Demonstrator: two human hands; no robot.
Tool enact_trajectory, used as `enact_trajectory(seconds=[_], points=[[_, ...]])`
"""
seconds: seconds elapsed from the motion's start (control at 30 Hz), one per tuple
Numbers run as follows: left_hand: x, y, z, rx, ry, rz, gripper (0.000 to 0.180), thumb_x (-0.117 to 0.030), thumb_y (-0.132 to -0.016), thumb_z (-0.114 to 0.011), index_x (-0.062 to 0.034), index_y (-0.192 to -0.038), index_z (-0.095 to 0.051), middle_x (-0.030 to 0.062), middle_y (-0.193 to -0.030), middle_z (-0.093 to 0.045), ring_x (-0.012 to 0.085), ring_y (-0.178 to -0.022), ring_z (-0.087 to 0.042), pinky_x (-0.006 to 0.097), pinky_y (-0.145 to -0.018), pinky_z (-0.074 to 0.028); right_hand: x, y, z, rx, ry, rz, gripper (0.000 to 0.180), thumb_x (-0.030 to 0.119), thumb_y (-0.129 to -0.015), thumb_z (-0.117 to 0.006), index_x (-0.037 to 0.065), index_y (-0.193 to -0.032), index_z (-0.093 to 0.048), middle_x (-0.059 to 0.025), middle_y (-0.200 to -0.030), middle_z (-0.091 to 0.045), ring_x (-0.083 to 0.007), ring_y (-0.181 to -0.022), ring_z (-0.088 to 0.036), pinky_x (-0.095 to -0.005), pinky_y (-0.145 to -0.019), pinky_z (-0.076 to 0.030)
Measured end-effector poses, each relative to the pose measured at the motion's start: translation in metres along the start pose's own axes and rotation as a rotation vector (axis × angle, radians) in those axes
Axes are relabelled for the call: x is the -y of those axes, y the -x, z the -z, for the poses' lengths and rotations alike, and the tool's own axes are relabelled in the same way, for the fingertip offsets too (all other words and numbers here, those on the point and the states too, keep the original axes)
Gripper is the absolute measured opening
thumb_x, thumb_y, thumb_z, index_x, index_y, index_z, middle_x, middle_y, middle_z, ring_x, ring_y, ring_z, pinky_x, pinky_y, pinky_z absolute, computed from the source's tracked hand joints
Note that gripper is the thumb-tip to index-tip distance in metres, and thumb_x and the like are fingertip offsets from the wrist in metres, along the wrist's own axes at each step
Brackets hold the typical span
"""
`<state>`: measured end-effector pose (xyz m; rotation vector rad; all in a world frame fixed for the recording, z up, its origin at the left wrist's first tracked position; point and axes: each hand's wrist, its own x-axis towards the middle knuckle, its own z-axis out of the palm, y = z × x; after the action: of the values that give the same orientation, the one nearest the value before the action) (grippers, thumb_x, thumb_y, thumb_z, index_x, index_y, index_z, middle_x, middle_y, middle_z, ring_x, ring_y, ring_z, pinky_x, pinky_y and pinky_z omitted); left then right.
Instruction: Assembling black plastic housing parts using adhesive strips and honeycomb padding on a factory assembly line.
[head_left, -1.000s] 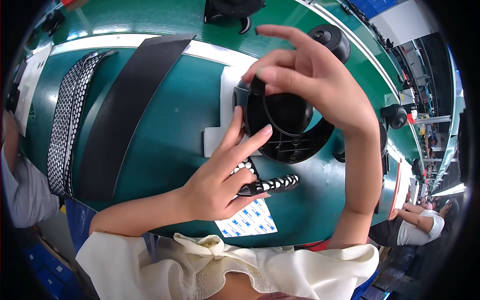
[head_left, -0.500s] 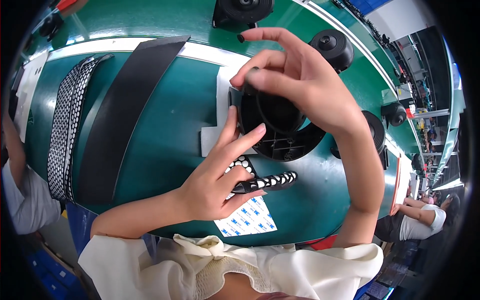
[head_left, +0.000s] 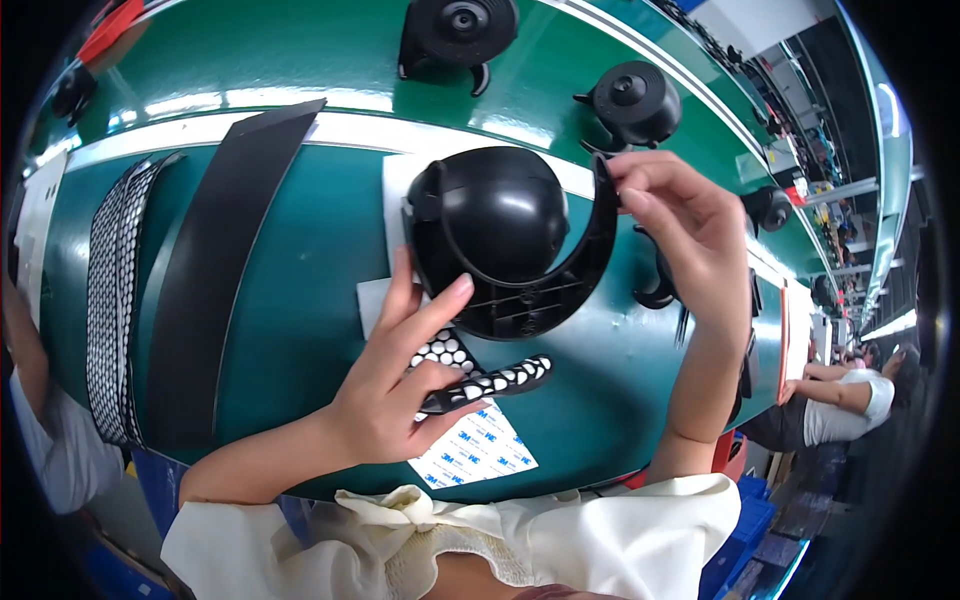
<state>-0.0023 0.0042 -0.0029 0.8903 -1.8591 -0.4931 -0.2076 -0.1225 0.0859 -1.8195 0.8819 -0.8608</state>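
A black plastic housing [head_left: 505, 215], with a round glossy dome and a curved, ribbed base with pointed horns, rests in front of me. My left hand [head_left: 375, 395] grips a curled black strip with white dots [head_left: 500, 383] between thumb and bent fingers. Its outstretched index and middle fingers lie against the housing's near left side. My right hand [head_left: 685, 225] is pinched at the tip of the housing's right horn; whether a small pad sits between those fingertips is hidden. Beneath the left hand lies a white backing sheet [head_left: 480, 452] with blue print, partly under another dotted piece [head_left: 445, 348].
To the left lie a long black strip [head_left: 215, 280] and white-dotted strips [head_left: 112, 300]. Beyond the white rail, more black housings [head_left: 460, 25] [head_left: 632, 105] stand on a green surface. One person's arm [head_left: 28, 320] shows at far left; another person [head_left: 845, 395] is at right.
My right hand has moved from above the dome to the right horn's tip, uncovering the dome. The small black piece on its fingertip no longer shows. My left hand keeps the dotted strip.
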Motion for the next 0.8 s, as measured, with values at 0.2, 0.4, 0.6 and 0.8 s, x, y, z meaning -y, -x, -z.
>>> enact_trajectory(seconds=[0.2, 0.4, 0.6, 0.8], points=[[0.000, 0.000, 0.001, 0.039, -0.047, 0.016, 0.026, -0.013, -0.067, -0.071, -0.0016, -0.075, -0.048, 0.0259, -0.128, -0.032, 0.0555, -0.120, -0.015, 0.055, -0.098, -0.015, -0.009, 0.002, -0.007, -0.106, -0.044, 0.006, 0.011, 0.007, -0.081, -0.057, -0.004, -0.085, -0.057, -0.0017, -0.076, -0.058, -0.0053, -0.070, -0.053, -0.0189, -0.065, -0.044], [0.000, 0.001, -0.002, 0.001, -0.030, 0.045, 0.025, -0.014, -0.068, -0.070, -0.0018, -0.077, -0.050, 0.0257, -0.126, -0.034, 0.0549, -0.120, -0.014, 0.055, -0.098, -0.016, -0.008, 0.001, -0.005, -0.096, 0.025, 0.006, 0.013, 0.007, -0.080, -0.058, -0.006, -0.084, -0.056, -0.0031, -0.076, -0.058, -0.0071, -0.073, -0.056, -0.0205, -0.070, -0.045], [0.001, 0.004, -0.004, -0.004, -0.045, 0.038, 0.025, -0.013, -0.068, -0.070, -0.0011, -0.077, -0.050, 0.0258, -0.126, -0.035, 0.0551, -0.120, -0.015, 0.055, -0.098, -0.016, -0.008, 0.003, -0.004, -0.102, 0.057, 0.021, 0.013, 0.007, -0.079, -0.058, -0.006, -0.083, -0.057, -0.0046, -0.076, -0.060, -0.0082, -0.072, -0.057, -0.0215, -0.071, -0.046], [0.001, 0.004, -0.003, -0.014, -0.055, 0.045, 0.024, -0.015, -0.069, -0.069, -0.0007, -0.075, -0.051, 0.0257, -0.125, -0.037, 0.0545, -0.120, -0.017, 0.055, -0.098, -0.016, -0.013, 0.011, -0.012, -0.234, 0.490, 0.328, 0.010, 0.000, -0.074, -0.063, -0.006, -0.081, -0.059, -0.0042, -0.073, -0.060, -0.0066, -0.060, -0.055, -0.0188, -0.054, -0.046]])
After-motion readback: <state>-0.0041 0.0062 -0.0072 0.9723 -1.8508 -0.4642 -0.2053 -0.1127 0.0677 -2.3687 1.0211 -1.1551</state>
